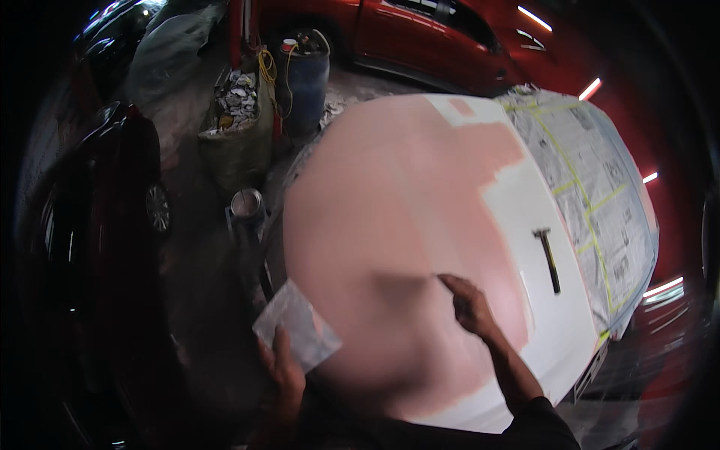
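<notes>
My left hand (283, 360) grips a flat, translucent square plate (296, 322) over the lower left edge of a car hood (360, 187). The hood is mostly coated matte pink, with white showing along its right side. My right hand (466, 304) is closed, fingertips pointing left just over the pink surface. A dark blurry patch lies beside those fingertips; I cannot make out whether they hold a thin tool or this is shadow. A hammer-shaped black tool (551, 262) lies on the white part, right of my right hand.
Newspaper and green tape (570, 165) cover the windshield area at right. Left of the hood stand an open can (246, 202), a sack of scraps (232, 150) and a blue barrel (304, 90). A dark car (90, 210) is at far left; a red vehicle (409, 37) is behind.
</notes>
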Demonstrator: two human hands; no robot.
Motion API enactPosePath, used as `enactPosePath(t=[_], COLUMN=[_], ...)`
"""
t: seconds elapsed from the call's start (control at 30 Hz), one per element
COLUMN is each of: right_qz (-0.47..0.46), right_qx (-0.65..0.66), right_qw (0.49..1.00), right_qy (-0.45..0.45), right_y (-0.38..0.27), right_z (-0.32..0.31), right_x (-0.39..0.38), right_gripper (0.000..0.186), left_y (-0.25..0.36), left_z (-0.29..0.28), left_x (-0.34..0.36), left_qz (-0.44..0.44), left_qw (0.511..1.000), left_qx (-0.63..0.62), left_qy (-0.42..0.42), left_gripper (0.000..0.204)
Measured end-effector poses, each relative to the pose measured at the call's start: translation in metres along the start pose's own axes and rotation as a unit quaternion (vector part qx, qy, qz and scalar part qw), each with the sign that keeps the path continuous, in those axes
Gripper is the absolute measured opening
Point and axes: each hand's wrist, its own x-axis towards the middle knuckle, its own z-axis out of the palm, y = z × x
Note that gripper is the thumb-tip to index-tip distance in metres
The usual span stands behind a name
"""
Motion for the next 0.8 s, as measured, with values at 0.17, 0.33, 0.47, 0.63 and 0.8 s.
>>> enactPosePath(t=[0.17, 0.33, 0.47, 0.63, 0.8], right_qz=[-0.06, -0.076, -0.073, -0.082, -0.04], right_qx=[-0.25, -0.305, -0.319, -0.306, -0.292], right_qw=[0.964, 0.944, 0.938, 0.944, 0.94], right_qy=[-0.069, -0.098, -0.111, -0.089, -0.175], right_y=[0.091, 0.158, 0.172, 0.19, 0.179], right_z=[0.009, 0.057, 0.078, 0.094, 0.071], right_x=[0.2, 0.333, 0.367, 0.37, 0.356], right_gripper=[0.062, 0.063, 0.061, 0.056, 0.057], left_y=[-0.033, -0.055, -0.067, -0.068, -0.063], left_z=[-0.004, 0.019, 0.019, 0.02, 0.025], left_x=[0.019, 0.033, 0.039, 0.044, 0.042], left_qz=[-0.191, -0.119, -0.14, -0.182, -0.162], left_qw=[0.979, 0.989, 0.977, 0.967, 0.982], left_qx=[-0.044, 0.038, 0.152, 0.18, 0.083], left_qy=[0.06, 0.077, 0.047, 0.015, 0.057], left_gripper=[0.058, 0.054, 0.053, 0.058, 0.067])
